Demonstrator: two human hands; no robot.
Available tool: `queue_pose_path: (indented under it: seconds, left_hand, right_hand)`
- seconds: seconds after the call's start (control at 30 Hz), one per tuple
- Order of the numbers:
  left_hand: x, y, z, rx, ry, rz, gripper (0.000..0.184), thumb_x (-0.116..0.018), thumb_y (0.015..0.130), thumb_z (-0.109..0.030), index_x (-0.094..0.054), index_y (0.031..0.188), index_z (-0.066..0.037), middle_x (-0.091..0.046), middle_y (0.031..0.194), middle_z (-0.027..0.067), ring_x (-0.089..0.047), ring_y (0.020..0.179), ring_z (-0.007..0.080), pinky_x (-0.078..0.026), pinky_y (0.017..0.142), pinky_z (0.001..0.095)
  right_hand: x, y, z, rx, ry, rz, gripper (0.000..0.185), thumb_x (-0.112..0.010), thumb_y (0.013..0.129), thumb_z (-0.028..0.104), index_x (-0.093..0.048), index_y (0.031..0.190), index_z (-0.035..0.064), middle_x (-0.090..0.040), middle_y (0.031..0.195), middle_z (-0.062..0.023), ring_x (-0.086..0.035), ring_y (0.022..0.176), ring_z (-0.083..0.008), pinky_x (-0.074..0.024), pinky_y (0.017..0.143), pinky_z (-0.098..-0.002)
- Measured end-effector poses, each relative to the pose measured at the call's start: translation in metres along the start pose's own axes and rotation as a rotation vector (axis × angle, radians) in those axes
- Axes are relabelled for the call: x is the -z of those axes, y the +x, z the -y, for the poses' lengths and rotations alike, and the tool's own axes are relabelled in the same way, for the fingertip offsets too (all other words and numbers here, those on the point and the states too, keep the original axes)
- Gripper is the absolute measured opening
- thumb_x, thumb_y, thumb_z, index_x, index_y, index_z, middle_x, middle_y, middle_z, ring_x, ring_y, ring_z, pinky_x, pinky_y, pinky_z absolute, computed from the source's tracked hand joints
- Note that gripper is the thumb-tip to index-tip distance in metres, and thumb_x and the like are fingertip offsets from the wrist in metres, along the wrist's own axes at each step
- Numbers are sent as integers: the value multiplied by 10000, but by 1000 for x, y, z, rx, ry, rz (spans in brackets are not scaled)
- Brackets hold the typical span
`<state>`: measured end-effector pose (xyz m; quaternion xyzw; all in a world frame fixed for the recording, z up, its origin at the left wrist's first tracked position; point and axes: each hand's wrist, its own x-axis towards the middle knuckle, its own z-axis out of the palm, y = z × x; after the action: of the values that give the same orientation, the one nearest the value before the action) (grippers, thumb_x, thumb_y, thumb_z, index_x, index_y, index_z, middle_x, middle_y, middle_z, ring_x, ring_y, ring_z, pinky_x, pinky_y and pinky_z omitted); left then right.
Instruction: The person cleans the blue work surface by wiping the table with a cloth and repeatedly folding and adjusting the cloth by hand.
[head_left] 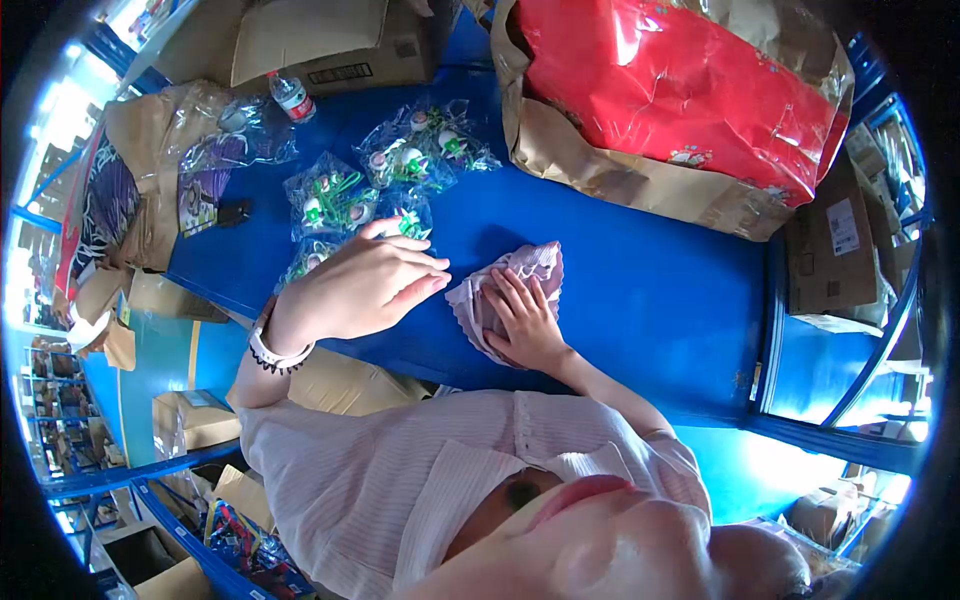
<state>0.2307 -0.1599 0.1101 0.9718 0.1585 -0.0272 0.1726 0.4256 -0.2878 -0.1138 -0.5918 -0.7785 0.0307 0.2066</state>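
Directly beneath the right hand (530, 328) — rumpled pink cloth (470, 302), touching its fingers.

The upper body was fitted with a pale pinkish shirt (350, 470) featuring fine stripes, short sleeves (265, 415) and an open collar (440, 500). The left wrist (288, 330) carried a white band (262, 352) and a dark scalloped bracelet (283, 370).

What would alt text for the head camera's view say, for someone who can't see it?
A person's right hand rests on a crumpled pale pink cloth on a blue table, while the loosely curled left hand is near clear packets of small green-and-white items. Farther back are a large red-and-brown package, a cardboard box and a bottle.
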Motion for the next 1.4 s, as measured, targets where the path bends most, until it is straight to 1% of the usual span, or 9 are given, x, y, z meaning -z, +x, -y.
queue_pose_path:
  seconds: [0.37, 0.57, 0.77, 0.8, 0.83, 1.0, 1.07, 1.2, 1.4]
  left_hand:
    - [-61, 6, 47, 171, 96, -153, 313, -474, 956, -276, -658, 1104, -71, -604, 1239, 72, -565, 1142, 255, -296, 1057, 404]
    - [-97, -22, 70, 384, 33, -567, 409, -594, 895, -245, -545, 1277, -107, -510, 1343, 118, -522, 1186, 279, -391, 981, 403]
    - [-159, -153, 156, 945, 229, -1324, 459, -578, 906, -196, -464, 1328, -58, -523, 1260, 204, -526, 1096, 350, -416, 937, 396]
    - [-178, -172, 171, 1046, 232, -1331, 473, -565, 915, -230, -447, 1343, -65, -518, 1255, 215, -520, 1097, 359, -415, 936, 405]
    - [-196, -184, 184, 1147, 236, -1336, 489, -552, 924, -265, -430, 1357, -71, -513, 1251, 226, -514, 1098, 367, -414, 934, 414]
    - [-257, -186, 237, 1584, 350, -1112, 514, -519, 935, -333, -410, 1373, -86, -513, 1245, 224, -508, 1099, 377, -415, 927, 437]
    - [-263, -184, 241, 1569, 334, -1122, 524, -497, 937, -363, -406, 1379, -95, -497, 1271, 213, -485, 1124, 380, -395, 947, 452]
    - [-265, -175, 244, 1529, 310, -1130, 563, -432, 944, -451, -391, 1397, -120, -451, 1348, 180, -417, 1198, 389, -338, 1005, 499]
    - [-249, -165, 229, 1632, 329, -999, 527, -442, 936, -463, -432, 1361, -152, -477, 1314, 150, -434, 1193, 362, -390, 961, 474]
  right_hand:
    - [-15, 39, -20, -28, 29, -107, 612, -588, 792, 388, -466, 1313, 92, -401, 1411, -127, -360, 1321, -282, -286, 1065, -469]
    - [22, 0, -119, -262, -159, -165, 530, -682, 769, 362, -545, 1229, 137, -495, 1302, -75, -471, 1183, -288, -378, 985, -411]
    - [80, -161, -257, -859, -493, -354, 553, -559, 843, 448, -504, 1305, 149, -475, 1363, -99, -497, 1191, -299, -448, 919, -428]
    - [88, -187, -286, -953, -617, -338, 562, -532, 854, 470, -501, 1312, 146, -460, 1387, -95, -489, 1208, -297, -450, 919, -429]
    - [76, -231, -344, -722, -972, -283, 567, -512, 859, 459, -492, 1307, 112, -491, 1327, -147, -508, 1137, -365, -459, 878, -484]
    - [62, -184, -334, -1045, -1050, -300, 544, -497, 860, 424, -502, 1270, 67, -513, 1237, -193, -529, 1027, -400, -486, 758, -541]
    - [47, -147, -300, -921, -1187, -237, 540, -505, 820, 424, -537, 1196, 38, -500, 1183, -200, -525, 978, -389, -504, 591, -505]
    - [28, -32, -145, -749, -892, -96, 639, -548, 744, 403, -523, 1211, -32, -444, 1237, -268, -465, 1030, -444, -414, 814, -562]
    - [-17, 42, -10, -32, -239, -169, 601, -553, 781, 310, -470, 1276, -20, -359, 1374, -281, -360, 1243, -474, -329, 970, -576]
